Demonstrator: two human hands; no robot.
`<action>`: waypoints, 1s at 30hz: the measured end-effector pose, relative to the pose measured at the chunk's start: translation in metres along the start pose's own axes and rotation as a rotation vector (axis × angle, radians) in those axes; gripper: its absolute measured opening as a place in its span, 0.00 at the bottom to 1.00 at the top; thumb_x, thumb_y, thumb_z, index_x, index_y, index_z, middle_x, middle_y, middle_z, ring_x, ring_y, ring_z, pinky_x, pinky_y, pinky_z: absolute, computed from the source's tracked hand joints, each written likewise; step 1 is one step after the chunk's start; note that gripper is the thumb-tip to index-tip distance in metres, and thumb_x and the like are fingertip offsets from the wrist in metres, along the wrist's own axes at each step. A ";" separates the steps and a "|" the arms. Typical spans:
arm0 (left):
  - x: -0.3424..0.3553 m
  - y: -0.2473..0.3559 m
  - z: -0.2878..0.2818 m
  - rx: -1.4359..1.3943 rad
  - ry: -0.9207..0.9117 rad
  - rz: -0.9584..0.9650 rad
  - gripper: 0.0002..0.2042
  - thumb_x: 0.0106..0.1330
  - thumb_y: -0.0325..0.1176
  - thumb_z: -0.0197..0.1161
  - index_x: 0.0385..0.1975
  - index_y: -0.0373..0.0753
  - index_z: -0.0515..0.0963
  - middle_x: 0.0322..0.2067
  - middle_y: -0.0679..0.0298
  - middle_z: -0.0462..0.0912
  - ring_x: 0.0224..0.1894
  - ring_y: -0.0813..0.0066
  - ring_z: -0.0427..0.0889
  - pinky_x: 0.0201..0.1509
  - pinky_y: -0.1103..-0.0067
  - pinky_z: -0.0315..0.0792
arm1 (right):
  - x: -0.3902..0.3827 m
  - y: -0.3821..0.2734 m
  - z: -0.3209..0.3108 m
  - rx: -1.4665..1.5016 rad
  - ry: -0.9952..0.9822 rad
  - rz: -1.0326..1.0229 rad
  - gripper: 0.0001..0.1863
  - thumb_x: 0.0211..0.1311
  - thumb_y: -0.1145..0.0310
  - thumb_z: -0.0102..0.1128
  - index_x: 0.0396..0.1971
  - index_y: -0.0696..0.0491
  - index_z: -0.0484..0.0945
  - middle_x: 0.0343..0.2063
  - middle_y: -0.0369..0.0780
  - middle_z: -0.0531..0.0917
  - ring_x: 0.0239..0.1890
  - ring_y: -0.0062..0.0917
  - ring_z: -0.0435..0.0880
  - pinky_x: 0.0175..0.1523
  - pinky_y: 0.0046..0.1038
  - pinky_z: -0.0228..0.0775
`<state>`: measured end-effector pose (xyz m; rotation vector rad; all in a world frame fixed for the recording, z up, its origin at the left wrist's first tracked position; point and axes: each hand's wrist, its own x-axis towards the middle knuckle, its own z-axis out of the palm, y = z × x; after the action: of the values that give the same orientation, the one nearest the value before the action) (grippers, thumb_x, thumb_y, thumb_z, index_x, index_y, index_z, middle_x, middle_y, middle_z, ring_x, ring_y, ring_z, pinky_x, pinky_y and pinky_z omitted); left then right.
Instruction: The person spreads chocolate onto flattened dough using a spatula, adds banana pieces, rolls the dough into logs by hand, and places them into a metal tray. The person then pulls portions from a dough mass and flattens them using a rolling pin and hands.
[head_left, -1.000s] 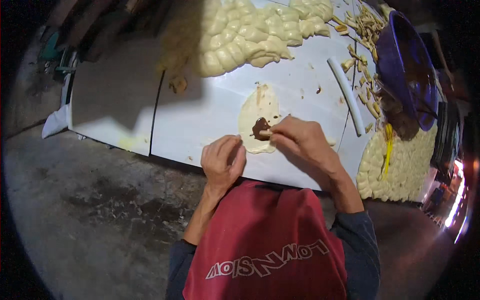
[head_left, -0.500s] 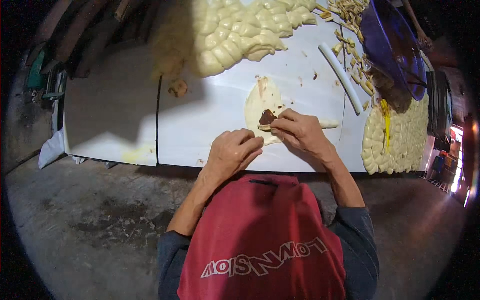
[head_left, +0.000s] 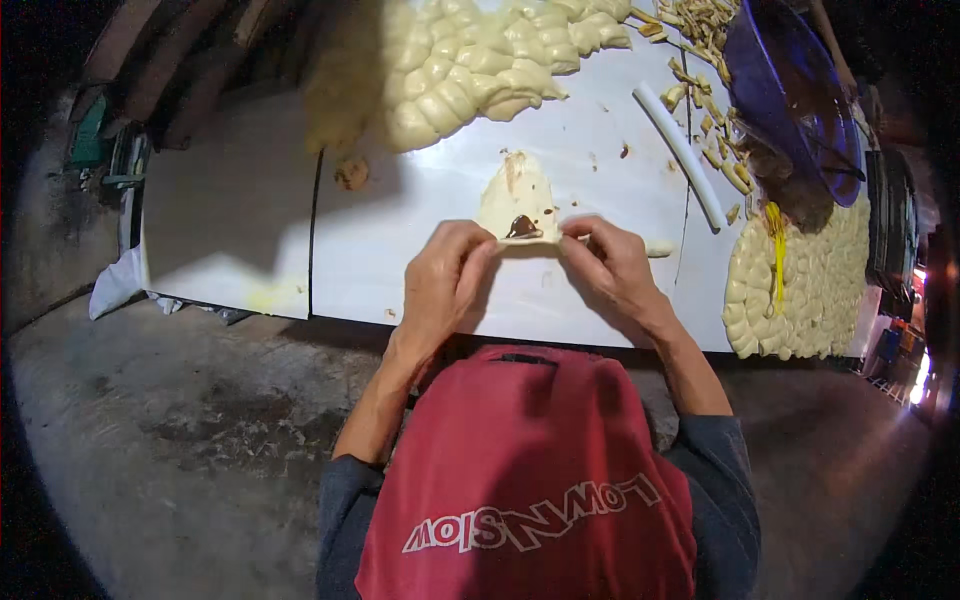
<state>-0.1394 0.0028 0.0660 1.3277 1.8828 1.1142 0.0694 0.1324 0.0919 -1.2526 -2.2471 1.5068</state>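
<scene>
A flat, oval sheet of pale dough [head_left: 515, 190] lies on the white tabletop, with a dab of glossy dark brown filling [head_left: 523, 226] near its folded lower edge. My left hand [head_left: 443, 275] is closed on the left end of that edge, thumb and fingers pinched. My right hand [head_left: 612, 268] pinches the right end. The fold runs straight between both hands. A short pale dough roll [head_left: 657, 248] shows just beyond my right hand, partly hidden by it.
Masses of dough pieces [head_left: 465, 75] lie at the back and right [head_left: 790, 300]. A white rod [head_left: 680, 155] lies beside scattered yellowish pieces [head_left: 705, 55], near a large purple basin [head_left: 790, 90] and yellow strands [head_left: 776, 255]. A person's forearm [head_left: 830, 45] shows behind the basin.
Both hands now grip the sheet's lower edge, which is folded up over part of the filling. My left hand has moved upward; my right hand's fingers have left the filling for the right corner.
</scene>
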 end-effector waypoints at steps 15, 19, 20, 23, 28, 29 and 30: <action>0.019 -0.008 -0.004 0.380 -0.129 0.369 0.11 0.64 0.33 0.69 0.46 0.46 0.83 0.43 0.61 0.82 0.38 0.61 0.83 0.39 0.66 0.77 | 0.029 0.023 0.011 -0.546 0.023 -0.619 0.14 0.65 0.63 0.66 0.48 0.50 0.81 0.39 0.38 0.81 0.35 0.35 0.85 0.37 0.35 0.79; 0.031 -0.012 -0.006 0.357 -0.161 0.397 0.09 0.63 0.30 0.70 0.43 0.44 0.85 0.38 0.62 0.85 0.36 0.60 0.85 0.39 0.67 0.78 | 0.037 0.015 0.008 -0.530 -0.031 -0.604 0.09 0.66 0.66 0.67 0.42 0.52 0.81 0.36 0.41 0.82 0.32 0.37 0.84 0.35 0.37 0.76; 0.033 -0.011 -0.008 0.361 -0.190 0.380 0.11 0.60 0.28 0.71 0.43 0.45 0.86 0.38 0.62 0.86 0.36 0.59 0.86 0.40 0.68 0.80 | 0.038 0.015 0.008 -0.515 -0.060 -0.570 0.08 0.68 0.66 0.65 0.41 0.52 0.81 0.34 0.41 0.81 0.31 0.38 0.84 0.34 0.37 0.76; 0.039 -0.004 -0.014 0.317 -0.259 0.282 0.13 0.63 0.29 0.69 0.48 0.42 0.84 0.37 0.58 0.87 0.37 0.55 0.86 0.41 0.67 0.79 | 0.040 0.015 0.013 -0.434 0.036 -0.502 0.09 0.71 0.63 0.61 0.44 0.52 0.80 0.33 0.43 0.81 0.33 0.39 0.85 0.36 0.38 0.77; 0.037 -0.007 -0.025 0.322 -0.334 0.384 0.18 0.65 0.35 0.69 0.55 0.47 0.82 0.38 0.59 0.86 0.39 0.55 0.86 0.43 0.66 0.79 | 0.033 0.008 0.003 -0.527 -0.059 -0.572 0.13 0.69 0.61 0.61 0.50 0.47 0.78 0.36 0.39 0.81 0.34 0.36 0.86 0.36 0.38 0.79; 0.039 -0.004 -0.025 0.355 -0.337 0.390 0.16 0.64 0.37 0.70 0.52 0.48 0.83 0.37 0.62 0.86 0.38 0.57 0.86 0.42 0.67 0.79 | 0.033 0.014 0.003 -0.610 -0.080 -0.594 0.13 0.67 0.61 0.63 0.48 0.46 0.77 0.35 0.38 0.79 0.33 0.34 0.85 0.35 0.37 0.78; 0.040 -0.008 -0.023 0.353 -0.340 0.390 0.16 0.64 0.37 0.70 0.52 0.48 0.83 0.37 0.62 0.86 0.38 0.57 0.86 0.42 0.67 0.79 | 0.035 0.017 0.004 -0.610 -0.080 -0.590 0.13 0.67 0.61 0.63 0.48 0.46 0.77 0.35 0.38 0.79 0.33 0.34 0.85 0.35 0.37 0.78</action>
<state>-0.1751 0.0319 0.0708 2.0077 1.6541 0.6802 0.0544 0.1564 0.0649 -0.5149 -2.8870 0.6937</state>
